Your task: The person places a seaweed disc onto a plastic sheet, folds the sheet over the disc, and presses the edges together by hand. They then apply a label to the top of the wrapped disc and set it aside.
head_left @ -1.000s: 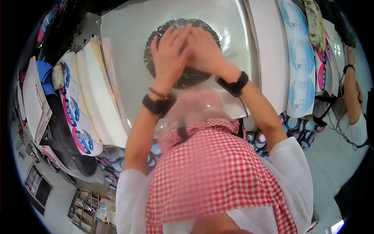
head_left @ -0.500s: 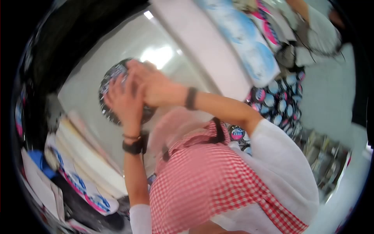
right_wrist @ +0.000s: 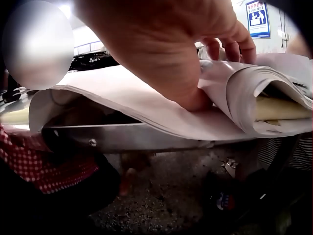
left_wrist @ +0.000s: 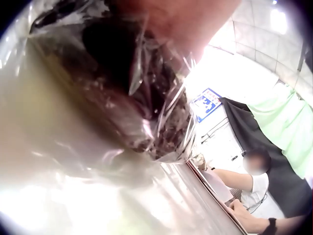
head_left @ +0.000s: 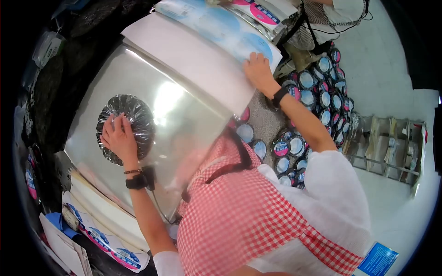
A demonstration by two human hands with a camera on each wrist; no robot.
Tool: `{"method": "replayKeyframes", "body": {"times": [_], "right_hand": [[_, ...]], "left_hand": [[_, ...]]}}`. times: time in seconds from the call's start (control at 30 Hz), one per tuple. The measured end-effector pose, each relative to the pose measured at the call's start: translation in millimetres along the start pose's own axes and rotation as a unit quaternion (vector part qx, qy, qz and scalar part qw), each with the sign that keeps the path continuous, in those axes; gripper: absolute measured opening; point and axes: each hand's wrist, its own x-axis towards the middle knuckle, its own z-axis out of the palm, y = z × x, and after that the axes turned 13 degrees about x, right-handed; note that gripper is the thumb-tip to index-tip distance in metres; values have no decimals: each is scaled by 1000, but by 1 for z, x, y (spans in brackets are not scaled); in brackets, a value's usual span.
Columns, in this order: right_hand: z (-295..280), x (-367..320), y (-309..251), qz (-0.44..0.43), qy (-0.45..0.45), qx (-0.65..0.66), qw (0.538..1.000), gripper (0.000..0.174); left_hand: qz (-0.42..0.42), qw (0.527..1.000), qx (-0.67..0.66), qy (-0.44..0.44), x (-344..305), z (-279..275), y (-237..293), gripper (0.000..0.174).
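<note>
On the shiny metal tabletop (head_left: 179,124) lies a round black item wrapped in clear crinkled film (head_left: 140,115). My left hand (head_left: 120,140) rests on top of it with relaxed fingers; the left wrist view shows the wrapped side (left_wrist: 161,112) close up. Off to the right, my right hand (head_left: 261,73) is at the near end of a blue-and-white printed label sheet (head_left: 216,25). In the right wrist view its thumb lies against the paper and its fingers bend over the curled sheet edge (right_wrist: 239,93), pinching it.
White paper (head_left: 184,60) covers the table's right side. More printed sheets (head_left: 99,234) and paper lie along the left side. Many round labelled packs (head_left: 317,101) are piled on the floor at right, near a metal rack (head_left: 386,147). Another person (left_wrist: 249,181) works beyond the table.
Both hands were together on the wrapped black item. My right hand has left it and reached right to the printed sheet, while the left stays on the item. The head view has turned right.
</note>
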Motion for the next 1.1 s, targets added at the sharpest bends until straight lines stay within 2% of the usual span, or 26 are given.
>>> {"method": "replayKeyframes", "body": {"times": [0.17, 0.27, 0.3, 0.4, 0.5, 0.53, 0.57, 0.6, 0.63, 0.67, 0.7, 0.77, 0.8, 0.83, 0.87, 0.9, 0.93, 1.0, 1.07, 1.1], "right_hand": [[-1, 9, 8, -69, -9, -37, 997, 8], [4, 13, 44, -126, 38, 75, 988, 9], [-5, 11, 41, -104, 32, 64, 992, 15], [-8, 5, 29, -86, 99, 88, 988, 13], [-3, 6, 60, 40, 138, 256, 956, 13], [0, 1, 90, 165, 160, 337, 913, 20], [-25, 1, 114, 284, 222, 414, 836, 25], [-19, -12, 167, 305, 274, 377, 831, 23], [-41, -25, 189, 406, 307, 424, 749, 19], [-64, -38, 211, 493, 353, 464, 646, 16], [-84, -36, 208, 495, 419, 528, 549, 19], [-139, -2, 127, 364, 407, 699, 461, 19], [-149, 19, 68, 309, 397, 763, 406, 20], [-135, 24, 23, 289, 335, 818, 367, 23], [-108, 23, -19, 248, 233, 765, 546, 29], [-80, 22, -62, 178, 159, 672, 701, 39], [-85, 39, -105, 78, 142, 705, 691, 42], [-94, 73, -191, -122, 74, 770, 622, 51], [-84, 91, -236, -166, 77, 676, 714, 58], [-76, 96, -245, -197, 63, 650, 731, 61]], "left_hand": [[11, 1000, -2, 19, 0, 7, -4, 24], [23, 999, 10, 28, -1, 3, -3, 23], [23, 999, 9, 29, -1, 2, -2, 23], [24, 1000, -1, 9, 0, -2, -2, 26], [4, 999, -33, 11, -2, 4, -4, 37], [-9, 999, -44, 17, -2, 5, -4, 42], [-5, 999, -50, 19, -1, -2, 0, 54], [1, 998, -52, 24, -1, -2, 0, 53], [5, 998, -54, 29, -1, 0, -1, 53], [3, 998, -53, 34, -1, 4, -4, 52], [48, 998, 19, 47, -1, 11, -10, 47], [22, 999, -26, 29, 4, -10, 4, 33], [13, 998, -47, 31, 3, -14, 6, 33], [16, 997, -51, 61, 5, -15, 6, 33], [-4, 999, -7, 33, 4, -14, 7, 33], [-45, 997, 68, 5, -1, -24, 17, 34], [-90, 991, 96, -19, -3, -30, 24, 34], [-108, 991, 85, 4, -10, -26, 28, 34], [-101, 995, -15, 16, -15, -15, 23, 33], [-95, 995, -34, -3, -18, -10, 16, 31]]}}
